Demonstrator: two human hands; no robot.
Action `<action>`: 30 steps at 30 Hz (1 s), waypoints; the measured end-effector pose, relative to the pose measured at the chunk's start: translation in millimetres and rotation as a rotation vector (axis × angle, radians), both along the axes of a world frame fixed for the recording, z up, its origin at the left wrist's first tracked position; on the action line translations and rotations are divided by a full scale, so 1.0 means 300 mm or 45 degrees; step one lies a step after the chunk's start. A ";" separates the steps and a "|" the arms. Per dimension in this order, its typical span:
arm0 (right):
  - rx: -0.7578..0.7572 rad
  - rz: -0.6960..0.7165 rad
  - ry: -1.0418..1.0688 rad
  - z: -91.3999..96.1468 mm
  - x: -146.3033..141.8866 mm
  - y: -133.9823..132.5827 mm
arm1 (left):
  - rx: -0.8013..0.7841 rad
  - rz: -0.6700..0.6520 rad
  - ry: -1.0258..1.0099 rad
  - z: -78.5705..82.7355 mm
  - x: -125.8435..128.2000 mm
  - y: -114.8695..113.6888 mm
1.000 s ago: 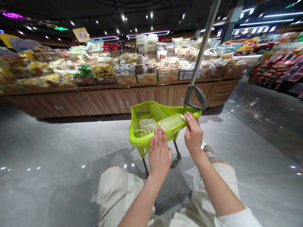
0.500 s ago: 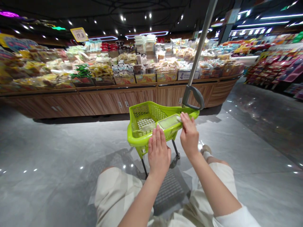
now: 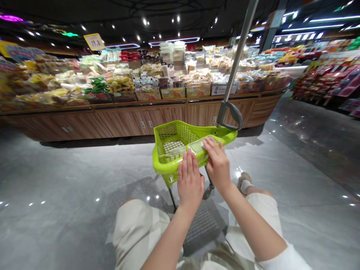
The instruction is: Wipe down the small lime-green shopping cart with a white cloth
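In front of my knees stands a bright green shopping cart [image 3: 164, 167] with a perforated basket on thin dark legs. My left hand [image 3: 191, 183] lies flat on its near rim, fingers straight and pointing away from me. My right hand [image 3: 218, 167] has its fingers bent over a clear flat panel [image 3: 196, 146] set in the rim. A small white wipe [image 3: 204, 144] shows beneath those fingertips, mostly hidden by them. The cart's grey loop handle [image 3: 231, 114] is beyond my right hand, at the foot of a metal pole.
Behind the cart runs a long wooden display counter [image 3: 123, 122] heaped with packaged foods. A yellow-edged price sign [image 3: 94, 41] stands above it at the left. More shelves [image 3: 317, 77] are at the right. Shiny grey floor tiles [image 3: 67, 187] surround the cart.
My right hand has slid left along the panel with the white wipe, closer to my left hand. My left hand has barely shifted, and the cart stays nearly in place.
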State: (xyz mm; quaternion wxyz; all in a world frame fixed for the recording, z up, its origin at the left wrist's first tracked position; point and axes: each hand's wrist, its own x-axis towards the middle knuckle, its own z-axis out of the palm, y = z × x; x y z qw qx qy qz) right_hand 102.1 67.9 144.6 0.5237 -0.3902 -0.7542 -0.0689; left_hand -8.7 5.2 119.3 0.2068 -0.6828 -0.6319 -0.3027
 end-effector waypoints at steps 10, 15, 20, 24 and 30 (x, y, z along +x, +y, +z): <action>-0.044 -0.159 0.163 -0.006 0.078 0.062 | -0.043 -0.017 0.006 0.006 -0.010 -0.008; -0.018 0.066 -0.064 0.002 -0.031 -0.027 | -0.009 0.014 -0.001 0.000 0.004 0.002; -0.014 0.132 -0.107 -0.001 0.014 -0.008 | -0.024 0.015 0.033 -0.005 -0.013 -0.003; -0.033 -0.135 0.174 -0.009 0.073 0.064 | -0.053 -0.004 0.028 -0.005 -0.015 -0.004; 0.022 0.171 -0.161 -0.005 -0.050 -0.046 | 0.014 0.031 0.013 -0.012 -0.013 0.002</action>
